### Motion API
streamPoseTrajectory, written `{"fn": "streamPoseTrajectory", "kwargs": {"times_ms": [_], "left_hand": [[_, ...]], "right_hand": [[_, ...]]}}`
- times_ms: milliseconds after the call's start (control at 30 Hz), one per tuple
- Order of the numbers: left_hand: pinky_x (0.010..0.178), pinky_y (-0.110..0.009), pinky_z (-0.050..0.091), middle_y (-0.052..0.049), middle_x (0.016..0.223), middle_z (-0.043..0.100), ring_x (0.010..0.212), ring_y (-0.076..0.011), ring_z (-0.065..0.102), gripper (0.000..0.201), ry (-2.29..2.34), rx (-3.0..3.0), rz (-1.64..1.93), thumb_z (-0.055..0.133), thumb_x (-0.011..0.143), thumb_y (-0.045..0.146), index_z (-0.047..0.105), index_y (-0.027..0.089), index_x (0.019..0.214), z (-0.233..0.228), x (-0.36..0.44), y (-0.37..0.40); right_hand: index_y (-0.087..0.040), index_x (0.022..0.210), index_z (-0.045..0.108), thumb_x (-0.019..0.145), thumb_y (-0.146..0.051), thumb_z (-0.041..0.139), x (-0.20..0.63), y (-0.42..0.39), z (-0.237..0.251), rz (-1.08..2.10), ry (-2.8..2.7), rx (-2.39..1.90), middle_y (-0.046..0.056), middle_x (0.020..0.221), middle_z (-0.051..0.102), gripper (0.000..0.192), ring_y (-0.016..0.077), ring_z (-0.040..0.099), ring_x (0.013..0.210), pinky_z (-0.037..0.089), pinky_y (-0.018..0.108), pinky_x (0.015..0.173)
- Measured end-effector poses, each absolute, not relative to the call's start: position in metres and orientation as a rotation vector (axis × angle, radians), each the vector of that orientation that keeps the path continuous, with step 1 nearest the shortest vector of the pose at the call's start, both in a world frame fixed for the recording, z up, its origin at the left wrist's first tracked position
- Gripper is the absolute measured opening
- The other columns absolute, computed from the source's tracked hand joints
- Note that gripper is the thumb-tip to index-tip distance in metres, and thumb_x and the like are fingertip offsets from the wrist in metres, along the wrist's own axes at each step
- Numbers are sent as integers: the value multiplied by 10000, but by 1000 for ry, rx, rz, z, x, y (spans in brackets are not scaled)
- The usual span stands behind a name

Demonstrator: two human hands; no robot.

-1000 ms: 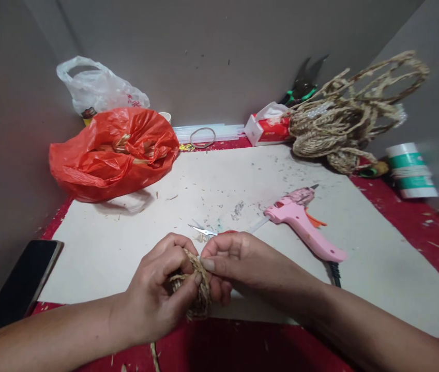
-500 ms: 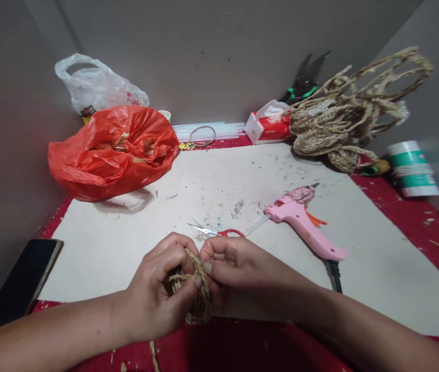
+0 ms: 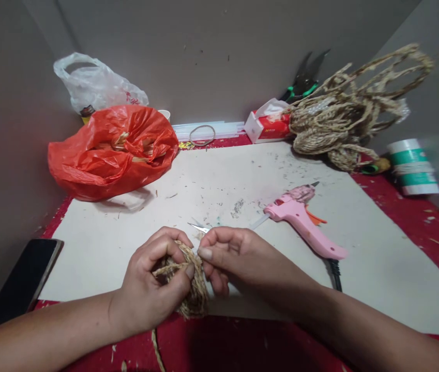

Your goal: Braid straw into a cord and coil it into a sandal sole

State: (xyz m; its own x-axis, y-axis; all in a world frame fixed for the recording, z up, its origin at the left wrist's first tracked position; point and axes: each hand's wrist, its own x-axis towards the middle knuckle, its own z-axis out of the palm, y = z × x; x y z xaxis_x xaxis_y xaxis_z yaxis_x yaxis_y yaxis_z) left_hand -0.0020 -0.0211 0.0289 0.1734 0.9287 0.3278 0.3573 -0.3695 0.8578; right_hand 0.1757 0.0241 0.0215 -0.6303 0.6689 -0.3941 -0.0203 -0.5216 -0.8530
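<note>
A small bundle of braided straw cord (image 3: 195,294) is gripped by my left hand (image 3: 157,284), its thumb pressing a strand on top. A loose tail of the cord (image 3: 156,351) hangs below toward the red table edge. Close against the bundle's right side, my right hand (image 3: 230,258) is closed in a pinch, thumb against fingers; what it pinches is too small to make out. Just beyond the hands lie scissors (image 3: 199,227), mostly hidden behind my right hand, with only the blades showing.
A pink glue gun (image 3: 300,219) lies right on the white board (image 3: 106,248). Behind are a red plastic bag (image 3: 110,175), glue sticks (image 3: 223,129), a tissue pack (image 3: 269,126), a heap of straw cord (image 3: 328,129) and a white-green roll (image 3: 415,168). A phone (image 3: 17,284) lies left.
Both hands have risen slightly with the cord bundle, the left shifting a little leftward. My right hand now covers the scissors' red handles.
</note>
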Motion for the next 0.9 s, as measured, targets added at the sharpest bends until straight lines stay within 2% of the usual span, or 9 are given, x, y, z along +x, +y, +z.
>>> {"fn": "streamPoseTrajectory", "kwargs": {"times_ms": [100, 167, 267, 367, 467, 633, 733, 900], "left_hand": [[655, -271, 479, -55, 866, 585, 769, -144, 592, 127, 1264, 1760, 1177, 581, 766, 90, 517, 168, 690, 29, -2, -20], [667, -279, 482, -53, 860, 583, 784, -150, 591, 133, 1274, 1731, 1186, 585, 766, 94, 513, 169, 685, 29, -2, -19], [688, -281, 481, -45, 863, 578, 787, -142, 590, 134, 1261, 1724, 1214, 581, 765, 81, 512, 169, 691, 28, -2, -19], [701, -279, 479, -42, 873, 576, 787, -134, 588, 138, 1260, 1743, 1234, 578, 765, 69, 511, 168, 696, 28, -2, -19], [713, -280, 477, -42, 879, 575, 792, -132, 586, 140, 1266, 1757, 1240, 580, 772, 72, 508, 168, 700, 27, -2, -19], [734, -291, 473, -41, 878, 567, 809, -138, 579, 139, 1282, 1725, 1233, 567, 776, 69, 500, 170, 707, 25, 0, -20], [738, -289, 466, -37, 875, 563, 799, -135, 567, 149, 1317, 1667, 1230, 560, 765, 59, 485, 173, 706, 23, 2, -19], [764, -292, 459, -29, 886, 558, 821, -139, 552, 122, 1344, 1527, 1170, 564, 771, 84, 492, 177, 737, 20, 6, -17]], "right_hand": [[-170, 728, 577, 799, -457, 627, 177, 21, 25, 1919, -1296, -1109, -17, 540, 582, 300, 87, 515, 443, 438, 225, 477], [-186, 745, 624, 822, -415, 606, 178, 17, 26, 1619, -1464, -1156, 0, 539, 587, 243, 115, 540, 477, 456, 250, 496], [-220, 835, 689, 847, -299, 583, 179, 8, 25, 1115, -1826, -1074, 35, 653, 658, 133, 154, 601, 591, 493, 281, 585], [-217, 927, 679, 901, -211, 496, 180, 2, 20, 793, -2082, -896, 56, 806, 703, 186, 166, 639, 709, 507, 280, 673], [-199, 930, 651, 943, -182, 396, 179, -1, 17, 692, -2238, -829, 73, 873, 709, 256, 169, 649, 758, 505, 274, 684], [-180, 1035, 599, 948, -190, 351, 174, -4, 19, 766, -2319, -890, 84, 947, 696, 263, 181, 650, 828, 517, 306, 742], [-157, 1116, 579, 928, -232, 399, 170, -8, 18, 678, -2386, -961, 113, 988, 690, 271, 208, 662, 838, 535, 326, 713], [-98, 1166, 582, 823, -306, 553, 165, -15, 8, 274, -2481, -1097, 155, 922, 710, 402, 242, 685, 728, 536, 311, 565]]}}
